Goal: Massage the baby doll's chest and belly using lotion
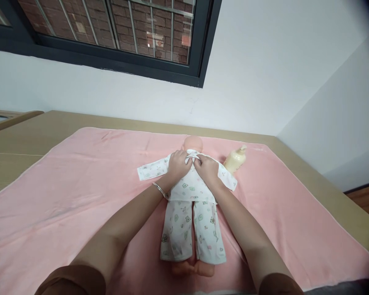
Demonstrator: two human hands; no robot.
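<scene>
A baby doll (193, 143) lies on its back with its head toward the wall. It wears a white patterned long-sleeved top (189, 186) and matching trousers (177, 231); its bare feet stick out below. At the top's neckline, my left hand (178, 166) pinches the cloth on the left side. My right hand (206, 168) grips the same neckline from the right, thumb close to the other thumb. The doll's sleeves spread out to both sides. Whether a fastener sits between my fingers is hidden.
A pale yellow bottle with a pump-like top (234, 159) lies tilted right of the doll, by the sleeve. Under everything, a pink blanket (95, 184) covers much of the wooden surface (27, 135). A white wall and a dark-framed barred window (178, 71) stand behind.
</scene>
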